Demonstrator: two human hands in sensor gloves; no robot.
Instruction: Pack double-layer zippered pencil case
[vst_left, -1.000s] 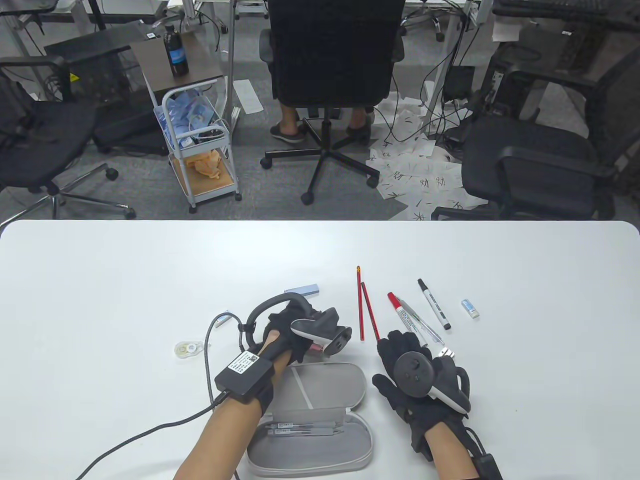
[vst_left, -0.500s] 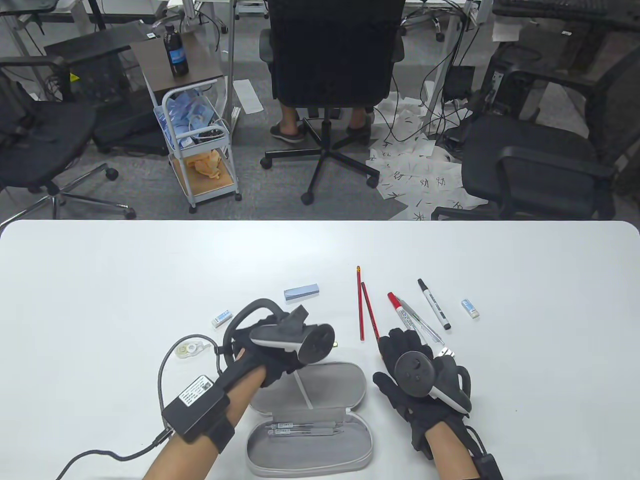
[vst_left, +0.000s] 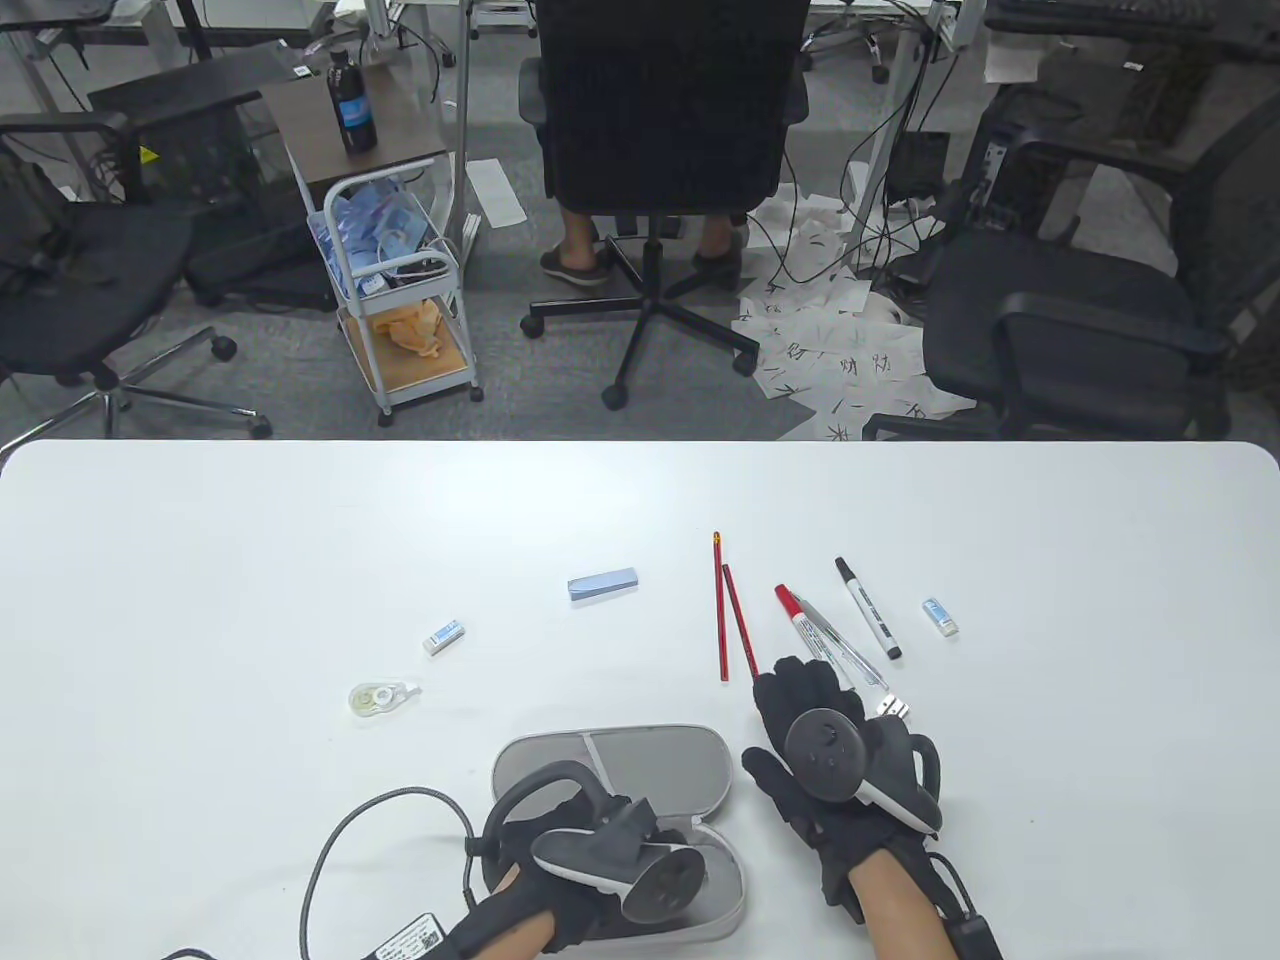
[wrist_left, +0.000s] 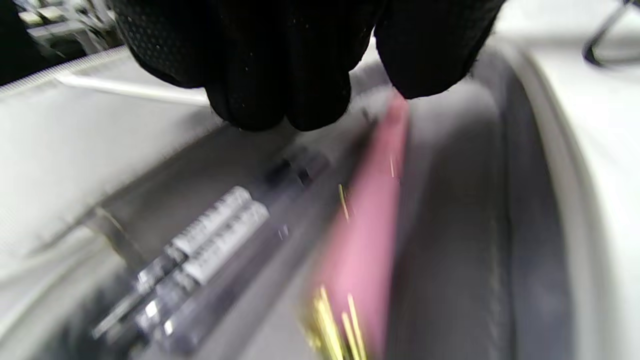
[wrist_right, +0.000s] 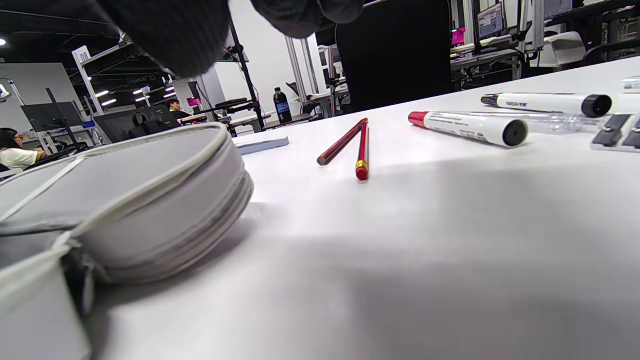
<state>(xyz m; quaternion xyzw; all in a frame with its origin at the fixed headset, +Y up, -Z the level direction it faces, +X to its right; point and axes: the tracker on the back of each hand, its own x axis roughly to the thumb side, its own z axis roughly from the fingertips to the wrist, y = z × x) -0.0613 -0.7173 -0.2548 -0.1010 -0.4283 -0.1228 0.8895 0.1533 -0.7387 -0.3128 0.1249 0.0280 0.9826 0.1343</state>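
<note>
The grey zippered pencil case (vst_left: 640, 765) lies open at the table's front edge. My left hand (vst_left: 610, 830) is over its near tray (vst_left: 725, 880). In the left wrist view my fingers (wrist_left: 280, 75) hang over the tray (wrist_left: 450, 225), which holds dark pens (wrist_left: 215, 235) and a pink flat item (wrist_left: 370, 225). The item's far end is at my fingertips; blur hides whether I grip it. My right hand (vst_left: 775, 720) rests open and empty on the table just right of the case (wrist_right: 150, 200).
Beyond the right hand lie two red pencils (vst_left: 722, 610), a red-capped marker (vst_left: 800, 620), a clear pen (vst_left: 845, 650), a black marker (vst_left: 868, 608), a small clip (vst_left: 893, 707) and an eraser (vst_left: 940, 616). To the left lie a blue pad (vst_left: 603, 584), an eraser (vst_left: 444, 636) and correction tape (vst_left: 378, 697).
My left hand has moved from beyond the case's lid back toward me and down over the near tray, bringing the pink item. My right hand has stayed in place.
</note>
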